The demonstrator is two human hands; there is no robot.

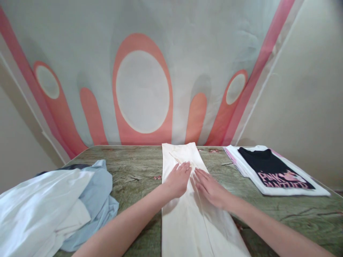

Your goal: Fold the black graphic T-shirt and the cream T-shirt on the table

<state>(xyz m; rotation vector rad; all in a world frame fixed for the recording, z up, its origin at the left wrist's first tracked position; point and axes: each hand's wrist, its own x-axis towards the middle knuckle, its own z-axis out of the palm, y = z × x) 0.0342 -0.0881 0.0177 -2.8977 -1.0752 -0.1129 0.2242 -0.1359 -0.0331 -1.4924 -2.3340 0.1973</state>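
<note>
A long cream-white garment (184, 217), folded into a narrow strip, lies lengthwise down the middle of the green wood-grain table (134, 167). My left hand (177, 179) rests flat on it with fingers stretched out and together. Beside it my right hand (210, 187) also lies flat on the cloth, fingers extended toward the far end. The two hands nearly touch at the middle of the strip. Neither hand holds anything.
A loose heap of white and light-blue clothes (56, 203) covers the left part of the table. At the right lies a stack of folded shirts, a black one with pink lettering (276, 167) on top. A grey and coral banner (142, 78) hangs behind the table.
</note>
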